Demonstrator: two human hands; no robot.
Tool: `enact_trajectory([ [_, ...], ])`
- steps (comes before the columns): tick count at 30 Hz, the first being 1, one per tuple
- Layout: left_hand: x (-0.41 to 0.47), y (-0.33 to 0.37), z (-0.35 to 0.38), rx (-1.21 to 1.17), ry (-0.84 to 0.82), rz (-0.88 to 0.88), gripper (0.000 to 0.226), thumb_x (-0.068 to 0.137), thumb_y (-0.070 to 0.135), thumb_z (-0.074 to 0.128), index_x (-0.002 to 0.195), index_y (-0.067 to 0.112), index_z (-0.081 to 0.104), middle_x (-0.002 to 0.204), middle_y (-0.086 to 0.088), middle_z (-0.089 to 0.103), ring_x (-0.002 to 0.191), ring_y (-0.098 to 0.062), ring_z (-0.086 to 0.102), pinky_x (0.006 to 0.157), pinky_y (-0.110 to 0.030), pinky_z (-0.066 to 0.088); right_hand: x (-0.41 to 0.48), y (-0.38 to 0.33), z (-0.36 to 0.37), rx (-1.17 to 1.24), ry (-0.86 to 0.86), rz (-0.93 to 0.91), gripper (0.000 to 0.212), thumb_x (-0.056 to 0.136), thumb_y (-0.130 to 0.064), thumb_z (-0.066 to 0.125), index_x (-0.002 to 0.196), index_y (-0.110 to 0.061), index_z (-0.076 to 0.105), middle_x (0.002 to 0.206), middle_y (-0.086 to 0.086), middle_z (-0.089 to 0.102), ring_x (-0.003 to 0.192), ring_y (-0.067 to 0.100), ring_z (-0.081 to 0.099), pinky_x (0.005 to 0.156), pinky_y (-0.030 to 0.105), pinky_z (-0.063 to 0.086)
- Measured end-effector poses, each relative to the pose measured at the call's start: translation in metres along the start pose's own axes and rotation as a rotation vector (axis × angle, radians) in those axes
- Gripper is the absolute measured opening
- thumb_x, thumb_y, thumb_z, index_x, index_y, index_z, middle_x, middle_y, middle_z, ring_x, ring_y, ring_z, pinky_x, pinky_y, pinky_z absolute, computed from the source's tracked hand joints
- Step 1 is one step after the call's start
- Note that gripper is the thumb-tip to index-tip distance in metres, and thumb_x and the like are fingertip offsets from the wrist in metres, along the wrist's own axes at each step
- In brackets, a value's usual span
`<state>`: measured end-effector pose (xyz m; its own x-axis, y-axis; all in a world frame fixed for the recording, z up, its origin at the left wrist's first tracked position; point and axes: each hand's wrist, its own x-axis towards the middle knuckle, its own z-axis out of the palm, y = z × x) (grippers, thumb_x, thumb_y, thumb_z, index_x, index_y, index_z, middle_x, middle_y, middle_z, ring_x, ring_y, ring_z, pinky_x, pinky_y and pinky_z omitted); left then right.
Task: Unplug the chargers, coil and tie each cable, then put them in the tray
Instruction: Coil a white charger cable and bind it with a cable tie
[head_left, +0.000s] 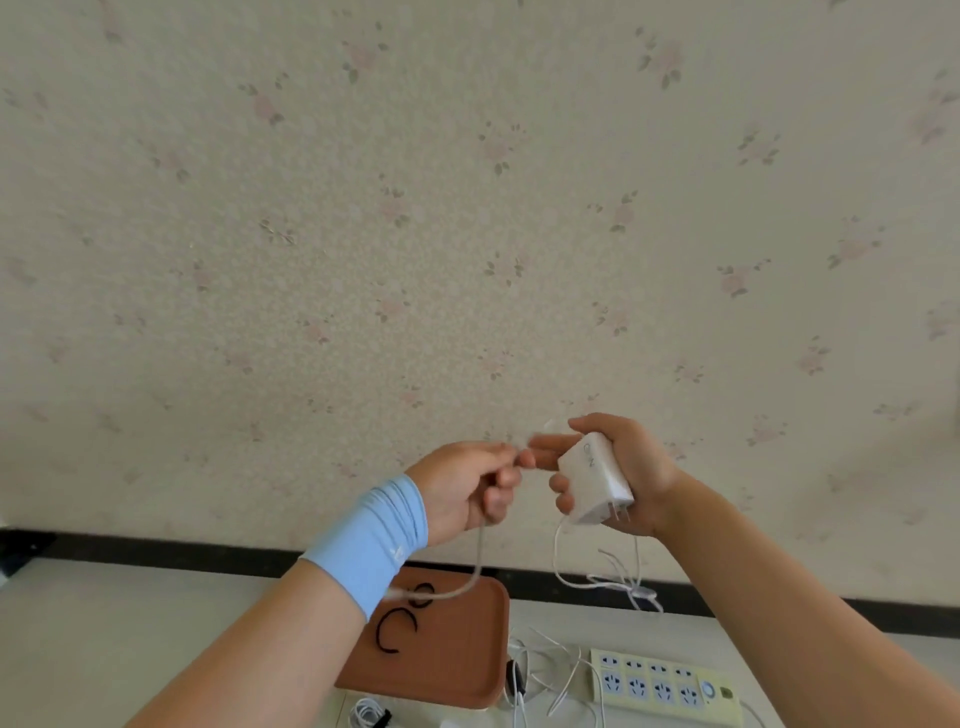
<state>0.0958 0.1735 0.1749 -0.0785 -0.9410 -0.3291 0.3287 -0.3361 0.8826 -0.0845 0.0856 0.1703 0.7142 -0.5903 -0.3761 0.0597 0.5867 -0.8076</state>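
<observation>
Floral wallpaper (467, 208), white tabletop (156, 649). My right hand (631, 467) grips the charger (597, 480), centre-right, lettering unreadable. My left hand (462, 483) pinches a cable (480, 561). Lower centre: tray (467, 649); lower right: power strip (670, 686).

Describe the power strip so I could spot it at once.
Find the brown tray on the table. Just right of it lies the power strip, a pale yellow-green bar. Two rows of sockets and a round button set it apart from the loose white cables beside it.
</observation>
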Motion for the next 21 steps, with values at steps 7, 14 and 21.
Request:
enact_trajectory([
  [7, 0.018, 0.002, -0.001, -0.793, 0.109, 0.273, 0.028, 0.103, 0.015, 0.034, 0.081, 0.014, 0.051, 0.058, 0.005, 0.037, 0.045, -0.009, 0.031, 0.054, -0.021, 0.027, -0.007, 0.007, 0.008, -0.348, -0.435, 0.165, 0.060, 0.092, -0.033, 0.050, 0.144, -0.004, 0.050, 0.145, 0.022, 0.054, 0.125, 0.039, 0.057, 0.066, 0.034, 0.056],
  [14, 0.017, 0.007, -0.010, -0.963, 0.135, 0.367, 0.033, 0.100, 0.018, 0.028, 0.072, 0.016, 0.047, 0.055, 0.006, 0.032, 0.039, -0.010, 0.028, 0.046, -0.021, 0.028, -0.004, 0.008, 0.010, -0.496, -0.602, 0.312, 0.047, 0.094, -0.033, 0.051, 0.130, -0.004, 0.058, 0.140, 0.026, 0.054, 0.121, 0.037, 0.052, 0.066, 0.029, 0.056],
  [21, 0.014, 0.022, -0.027, -0.527, 0.473, 0.314, 0.033, 0.102, 0.017, 0.033, 0.073, 0.015, 0.049, 0.056, 0.000, 0.052, 0.050, -0.015, 0.050, 0.056, -0.024, 0.040, -0.004, 0.009, 0.009, -0.496, -0.458, 0.262, 0.021, 0.086, -0.031, 0.059, 0.098, -0.014, 0.062, 0.091, 0.008, 0.060, 0.086, 0.028, 0.062, 0.059, 0.030, 0.052],
])
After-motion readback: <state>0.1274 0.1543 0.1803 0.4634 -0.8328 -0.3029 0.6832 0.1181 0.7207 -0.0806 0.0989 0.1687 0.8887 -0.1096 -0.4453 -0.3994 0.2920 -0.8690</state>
